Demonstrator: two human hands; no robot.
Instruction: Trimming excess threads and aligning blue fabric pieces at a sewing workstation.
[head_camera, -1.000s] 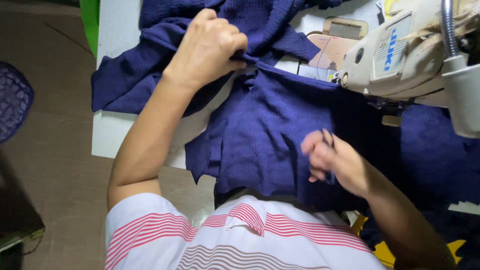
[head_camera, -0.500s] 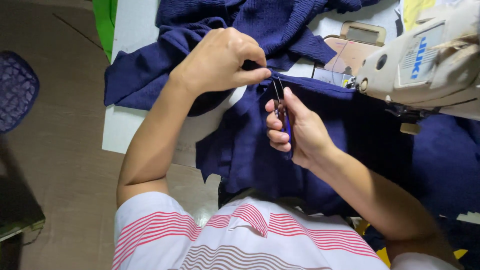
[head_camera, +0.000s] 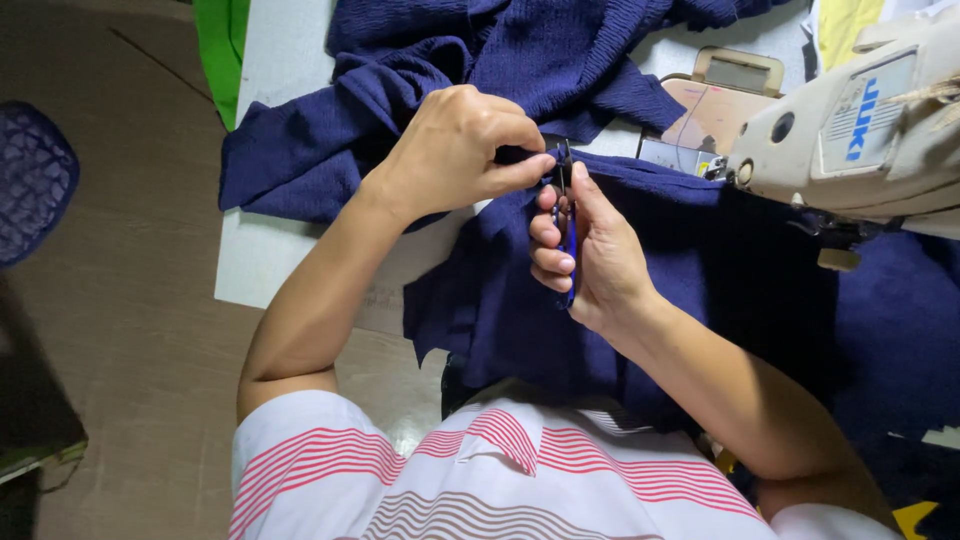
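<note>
Navy blue crinkled fabric lies heaped over a white work table and hangs down toward my lap. My left hand pinches a fold of that fabric at its edge, thumb and fingers pressed together. My right hand grips a small blue-handled thread snipper, its dark blades pointing up and meeting the pinched fabric right by my left fingertips. Both hands touch at the middle of the view.
A cream industrial sewing machine stands at the right, its head over the cloth. A tan box sits behind it. Green cloth hangs at the table's far left corner. A dark mesh basket rests on the brown floor at the left.
My right hand rose from lower right with the snipper and came up to the fabric held by my left hand. The left hand kept its pinch and shifted slightly.
</note>
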